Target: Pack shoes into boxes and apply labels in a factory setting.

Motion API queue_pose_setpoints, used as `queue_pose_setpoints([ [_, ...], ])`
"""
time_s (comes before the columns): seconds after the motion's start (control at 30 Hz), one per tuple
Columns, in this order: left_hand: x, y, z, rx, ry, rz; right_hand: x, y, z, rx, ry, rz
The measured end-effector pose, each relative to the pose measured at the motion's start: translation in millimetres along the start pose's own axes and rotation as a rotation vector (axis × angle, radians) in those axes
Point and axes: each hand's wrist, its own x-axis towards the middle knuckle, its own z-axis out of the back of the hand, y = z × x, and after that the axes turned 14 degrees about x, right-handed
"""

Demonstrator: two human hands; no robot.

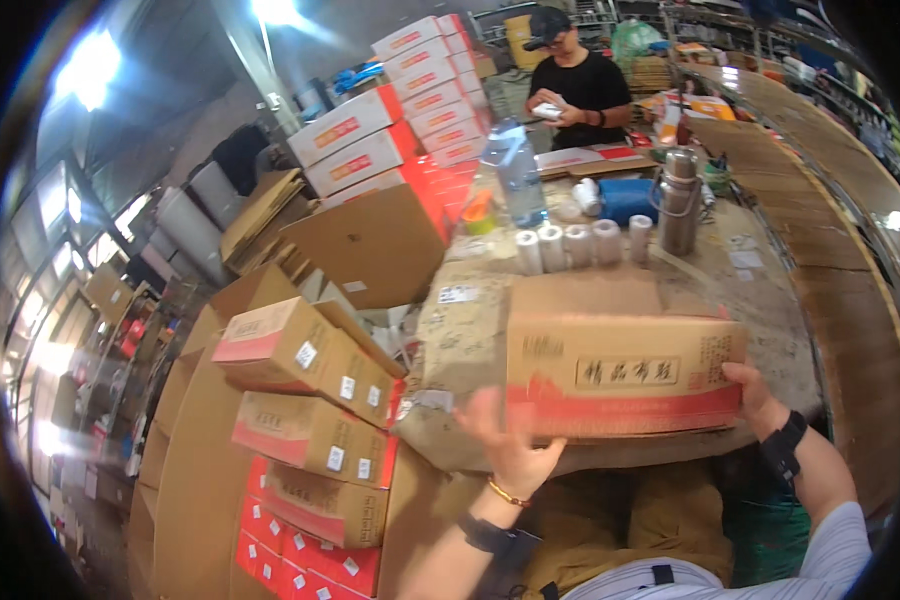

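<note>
A brown cardboard box [620, 372] with a red band along its bottom is in front of me, over the near edge of the worktable [460, 340]. My right hand [755, 395] grips the box's right end, its thumb on the front face and its other fingers partly hidden. At the lower left corner, my left hand [510, 445] is spread, slightly blurred by motion. Its thumb lies close under the box; whether it touches cannot be made out. Black bands circle both wrists.
Left of the table, brown cartons [305, 430] are stacked on red boxes [310, 560]. Several white rolls [578, 245], a metal flask [679, 205] and a large clear bottle [518, 175] stand farther back. Across the table, a person [580, 95] holds something white. Cardboard-covered shelving [850, 320] runs along the right.
</note>
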Motion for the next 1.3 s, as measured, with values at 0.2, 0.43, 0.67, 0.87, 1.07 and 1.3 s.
queue_pose_setpoints([
  [0.2,-12,-59,-12,-0.941,0.119,0.731,36,-106,-56,0.212,0.196,0.034],
  [0.43,102,89,72,-0.860,-0.437,0.775,82,-88,-9,-1.170,0.131,0.350],
  [0.67,160,278,161,-0.563,-0.541,0.751,68,-104,19,-1.788,0.041,0.426],
  [0.87,160,296,153,-0.514,-0.472,1.144,65,-102,28,-1.741,-0.005,0.452],
  [1.07,57,217,59,0.350,-0.172,0.432,70,-101,24,-1.660,0.014,0.510],
  [1.3,-78,66,-44,-0.276,0.600,0.463,38,-59,66,-1.206,-0.233,0.569],
])
